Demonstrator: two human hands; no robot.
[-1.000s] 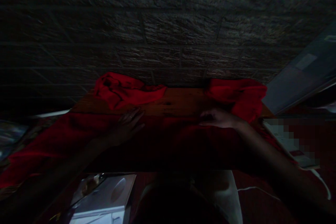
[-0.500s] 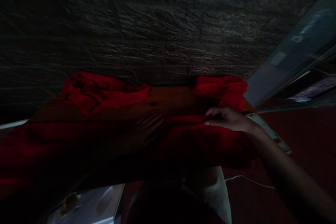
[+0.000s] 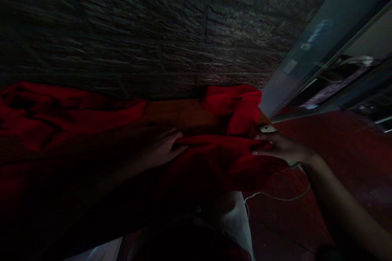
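A piece of red cloth [image 3: 219,155] lies along the near side of a wooden table [image 3: 176,110], its front part in deep shadow. My left hand [image 3: 165,149] is closed on the cloth's upper edge, thumb and fingers pinching a raised fold. At the cloth's right end, my right hand [image 3: 283,147] grips it between thumb and fingers. Behind it, close to the wall, sits a crumpled red cloth [image 3: 235,102]. Another bunched red cloth [image 3: 67,110] lies at the back left.
A rough block wall [image 3: 153,28] rises behind the table. To the right are a grey door frame [image 3: 306,53] and a red floor [image 3: 346,151]. A white cord [image 3: 284,200] hangs near a pale seat [image 3: 240,216] below the table.
My view has turned right. The left hand, flat on the cloth before, now pinches its edge. My right hand has shifted to the cloth's right end, and the edge between the hands is lifted.
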